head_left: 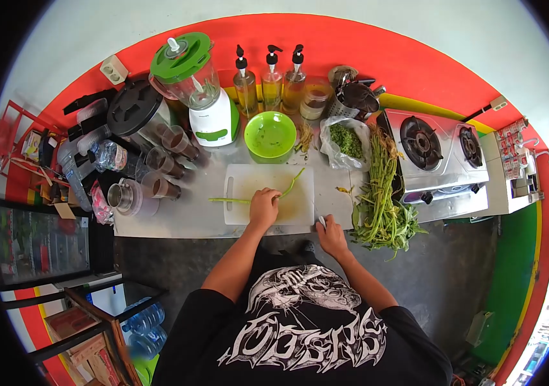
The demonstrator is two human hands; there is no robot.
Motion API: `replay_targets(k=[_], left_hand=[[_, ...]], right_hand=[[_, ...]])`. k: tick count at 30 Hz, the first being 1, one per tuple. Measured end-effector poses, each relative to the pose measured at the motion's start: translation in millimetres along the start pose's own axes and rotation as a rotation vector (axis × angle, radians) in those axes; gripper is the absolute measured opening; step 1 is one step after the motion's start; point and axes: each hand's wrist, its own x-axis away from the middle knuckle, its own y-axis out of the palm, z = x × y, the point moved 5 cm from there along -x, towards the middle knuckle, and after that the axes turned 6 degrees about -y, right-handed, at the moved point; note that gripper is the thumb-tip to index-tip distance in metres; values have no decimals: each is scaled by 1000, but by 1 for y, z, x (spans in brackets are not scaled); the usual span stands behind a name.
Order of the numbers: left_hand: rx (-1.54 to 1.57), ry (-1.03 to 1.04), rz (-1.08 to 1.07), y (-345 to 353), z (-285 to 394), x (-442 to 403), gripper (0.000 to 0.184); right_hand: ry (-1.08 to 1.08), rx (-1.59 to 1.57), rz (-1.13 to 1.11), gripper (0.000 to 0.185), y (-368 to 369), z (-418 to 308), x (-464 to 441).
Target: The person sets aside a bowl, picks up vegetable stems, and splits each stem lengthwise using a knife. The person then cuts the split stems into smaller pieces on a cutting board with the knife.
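Head view: left hand (265, 207) pinching a green stalk (292, 184) over the white cutting board (242, 178); right hand (331, 234), beside the board, clenched around what appears to be a knife (321, 220).

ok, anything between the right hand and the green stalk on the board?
Nothing visible between the right hand and the green stalk's far right end, just bare cutting board. The left hand covers the stalk's middle and stands before its left part.
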Motion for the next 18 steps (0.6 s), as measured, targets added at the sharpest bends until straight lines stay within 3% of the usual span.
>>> replay_targets(k=[6,14,18], left_hand=[[27,-9,30,1,-5,-1,17],[28,-16,30,5,-9,-5,17],[4,-55,-8,4,-5,-7,15]], right_hand=[[84,173,18,34,-21,11,22],[-99,396,-253,36,-8,-32,7],[-57,510,-318,34,-7,-54,2]])
